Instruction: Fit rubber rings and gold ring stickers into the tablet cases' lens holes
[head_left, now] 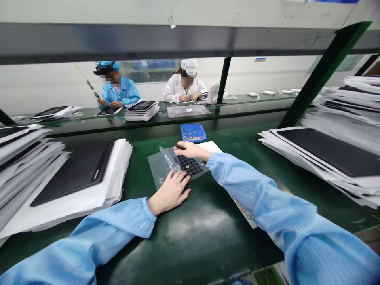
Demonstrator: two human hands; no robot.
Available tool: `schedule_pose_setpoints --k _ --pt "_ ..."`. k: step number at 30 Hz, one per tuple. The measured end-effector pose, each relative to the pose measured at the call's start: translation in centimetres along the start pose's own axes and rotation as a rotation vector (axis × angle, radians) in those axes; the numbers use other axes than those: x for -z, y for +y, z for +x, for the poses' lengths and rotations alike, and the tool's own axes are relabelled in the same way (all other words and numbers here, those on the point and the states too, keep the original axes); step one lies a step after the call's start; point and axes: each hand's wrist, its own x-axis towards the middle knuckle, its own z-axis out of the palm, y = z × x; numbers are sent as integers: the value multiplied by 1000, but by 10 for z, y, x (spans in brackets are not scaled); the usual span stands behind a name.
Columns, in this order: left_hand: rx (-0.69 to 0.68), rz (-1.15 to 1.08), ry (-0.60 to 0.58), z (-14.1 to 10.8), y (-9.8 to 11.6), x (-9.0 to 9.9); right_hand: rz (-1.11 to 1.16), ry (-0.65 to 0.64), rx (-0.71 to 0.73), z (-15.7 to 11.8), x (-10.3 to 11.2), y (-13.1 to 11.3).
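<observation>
A clear plastic sheet (157, 166) with rows of black rings (196, 169) lies on the green bench. My left hand (171, 191) rests flat with its fingers spread over the sheet's near edge. Above the far side of the rings, my right hand (191, 151) holds a dark pen-like tool (179, 147). A loose film (171, 158) is lifted and creased beside that hand. One small gold-coloured piece (187, 166) sits among the rings. Just beyond is a blue tray (192, 132) with small gold-coloured parts in it.
Stacks of dark panels and white sheets stand left (118, 174) and right (329, 152). A white sheet (245, 213) lies partly under my right sleeve. A slanted green post (320, 79) rises at right. Two people work across the bench, behind a raised ledge (118, 122).
</observation>
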Motion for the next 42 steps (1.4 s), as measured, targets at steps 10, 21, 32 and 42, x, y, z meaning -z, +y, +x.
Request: schedule_pose_setpoints --k 10,21,32,42 --pt "191 99 63 -20 -21 9 -441 36 -72 -48 -11 53" --pt "128 18 9 -22 -61 14 -510 86 -97 -70 -28 47" --pt "23 -107 -84 -15 -67 19 -498 110 -79 -72 -34 51" --pt "103 -152 -17 -18 -72 0 -302 -53 66 -43 -43 12"
